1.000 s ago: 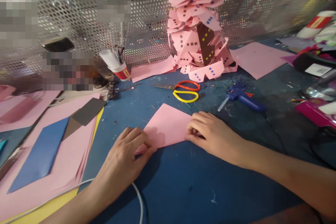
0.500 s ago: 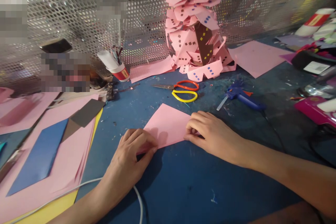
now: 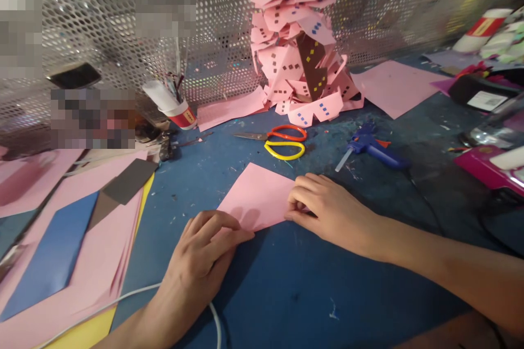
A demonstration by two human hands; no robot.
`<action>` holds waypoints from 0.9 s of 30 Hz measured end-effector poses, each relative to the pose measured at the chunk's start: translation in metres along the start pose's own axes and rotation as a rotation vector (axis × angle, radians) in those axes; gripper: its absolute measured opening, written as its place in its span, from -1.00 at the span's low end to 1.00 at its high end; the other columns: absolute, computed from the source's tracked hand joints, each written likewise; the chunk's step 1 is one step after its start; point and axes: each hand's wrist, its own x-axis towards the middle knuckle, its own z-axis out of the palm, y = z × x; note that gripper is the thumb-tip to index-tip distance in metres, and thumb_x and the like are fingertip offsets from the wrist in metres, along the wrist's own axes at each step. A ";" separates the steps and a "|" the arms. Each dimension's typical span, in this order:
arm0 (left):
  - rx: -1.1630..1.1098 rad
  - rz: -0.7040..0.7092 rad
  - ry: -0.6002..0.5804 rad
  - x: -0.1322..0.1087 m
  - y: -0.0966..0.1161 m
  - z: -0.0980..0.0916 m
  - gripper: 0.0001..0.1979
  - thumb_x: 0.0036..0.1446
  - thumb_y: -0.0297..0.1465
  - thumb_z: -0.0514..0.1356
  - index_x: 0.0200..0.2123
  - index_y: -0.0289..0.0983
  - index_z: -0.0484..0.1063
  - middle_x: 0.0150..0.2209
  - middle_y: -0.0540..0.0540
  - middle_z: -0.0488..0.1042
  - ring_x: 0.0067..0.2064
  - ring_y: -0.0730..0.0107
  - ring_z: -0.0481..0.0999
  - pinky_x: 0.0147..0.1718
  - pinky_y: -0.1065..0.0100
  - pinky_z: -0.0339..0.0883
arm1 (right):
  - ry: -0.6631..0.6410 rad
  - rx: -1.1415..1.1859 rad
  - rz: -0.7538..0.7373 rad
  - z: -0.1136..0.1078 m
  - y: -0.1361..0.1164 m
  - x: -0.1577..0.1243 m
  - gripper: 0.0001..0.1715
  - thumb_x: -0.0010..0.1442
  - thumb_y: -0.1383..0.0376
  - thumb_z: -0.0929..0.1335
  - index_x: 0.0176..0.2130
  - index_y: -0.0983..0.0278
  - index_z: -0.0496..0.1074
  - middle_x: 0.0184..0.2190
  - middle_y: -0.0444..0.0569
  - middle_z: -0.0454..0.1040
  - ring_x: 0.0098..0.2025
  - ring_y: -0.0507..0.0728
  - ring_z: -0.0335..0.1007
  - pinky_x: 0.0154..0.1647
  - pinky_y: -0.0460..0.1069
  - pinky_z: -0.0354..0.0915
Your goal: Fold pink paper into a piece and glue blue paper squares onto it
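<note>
Midway across the blue worktable (image 3: 295,272) lies a piece of pink paper (image 3: 262,196), flat, one corner pointing away toward the scissors (image 3: 262,136). I read its straight near edge as a fold, though from my remote seat I cannot confirm the layers. The left hand (image 3: 202,256) has thumb and forefinger brought together on that edge, toward its left end; the right hand (image 3: 323,207) has its fingers curled close over the right corner, and whether they pinch the paper or only press it I cannot tell. My judgement of the step: the near edge is being lined up or creased. For the next move I would want the right side held steady and the left fingertips run lightly along the edge, without skewing the corners. Beyond the paper, apart from it, the scissors show one red and one yellow handle; farther right rests a blue hot-glue gun (image 3: 379,151). Behind them I see a tall pile of cut pink paper pieces (image 3: 278,60) before a perforated metal panel (image 3: 225,38).
</note>
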 end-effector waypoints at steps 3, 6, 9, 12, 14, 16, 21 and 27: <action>0.041 0.031 0.012 -0.002 -0.001 0.001 -0.66 0.33 -0.55 0.09 0.01 -0.04 0.50 -0.11 -0.06 0.53 -0.03 0.23 0.43 -0.09 0.19 0.33 | 0.006 0.001 -0.002 0.000 0.000 0.000 -0.82 0.31 0.36 0.39 -0.36 0.22 0.35 -0.29 -0.12 0.44 -0.21 0.11 0.29 -0.14 0.03 0.19; 0.065 0.051 0.003 -0.003 -0.001 0.000 -0.63 0.32 -0.56 0.09 0.04 -0.05 0.49 -0.11 -0.07 0.53 -0.03 0.23 0.44 -0.07 0.18 0.32 | 0.009 0.002 -0.001 0.001 0.000 0.000 -0.81 0.31 0.37 0.38 -0.36 0.22 0.35 -0.29 -0.11 0.44 -0.21 0.11 0.30 -0.14 0.03 0.19; 0.097 0.074 0.003 -0.004 0.000 -0.001 -0.64 0.32 -0.57 0.09 0.04 -0.07 0.49 -0.10 -0.08 0.53 -0.04 0.22 0.45 -0.08 0.18 0.31 | 0.001 -0.001 0.000 0.001 0.000 0.000 -0.82 0.31 0.36 0.39 -0.35 0.23 0.36 -0.28 -0.11 0.44 -0.21 0.12 0.30 -0.14 0.03 0.19; 0.147 0.107 0.007 -0.004 0.001 -0.001 -0.66 0.31 -0.56 0.10 0.04 -0.11 0.49 -0.10 -0.09 0.53 -0.05 0.23 0.47 -0.09 0.19 0.29 | -0.005 -0.003 -0.005 0.001 0.000 0.000 -0.83 0.31 0.35 0.39 -0.35 0.23 0.36 -0.27 -0.11 0.44 -0.20 0.12 0.29 -0.13 0.03 0.18; 0.173 0.128 0.009 -0.004 0.001 -0.001 -0.67 0.30 -0.55 0.11 0.03 -0.14 0.50 -0.10 -0.10 0.54 -0.05 0.23 0.48 -0.09 0.18 0.29 | -0.006 -0.004 -0.003 0.001 0.000 0.001 -0.82 0.31 0.34 0.40 -0.35 0.23 0.36 -0.27 -0.11 0.43 -0.19 0.12 0.29 -0.13 0.03 0.18; 0.191 0.147 0.006 -0.004 0.002 -0.001 -0.69 0.30 -0.56 0.11 0.01 -0.16 0.50 -0.10 -0.10 0.54 -0.06 0.22 0.49 -0.07 0.18 0.29 | -0.011 -0.002 0.000 0.000 0.000 0.001 -0.82 0.31 0.34 0.40 -0.35 0.23 0.36 -0.28 -0.11 0.43 -0.20 0.11 0.29 -0.13 0.03 0.18; 0.207 0.174 0.013 -0.004 0.002 -0.002 -0.71 0.30 -0.58 0.11 -0.01 -0.19 0.49 -0.10 -0.10 0.55 -0.07 0.25 0.49 -0.05 0.18 0.29 | -0.015 -0.002 0.005 0.000 0.000 0.000 -0.82 0.31 0.34 0.40 -0.35 0.23 0.36 -0.28 -0.13 0.42 -0.20 0.11 0.28 -0.13 0.03 0.18; 0.192 0.180 0.038 -0.006 0.001 0.000 -0.73 0.32 -0.58 0.10 -0.03 -0.22 0.50 -0.09 -0.10 0.54 -0.06 0.29 0.49 -0.07 0.23 0.31 | -0.014 0.012 0.007 0.000 0.001 -0.001 -0.82 0.31 0.33 0.40 -0.35 0.23 0.36 -0.29 -0.13 0.41 -0.21 0.10 0.27 -0.13 0.03 0.17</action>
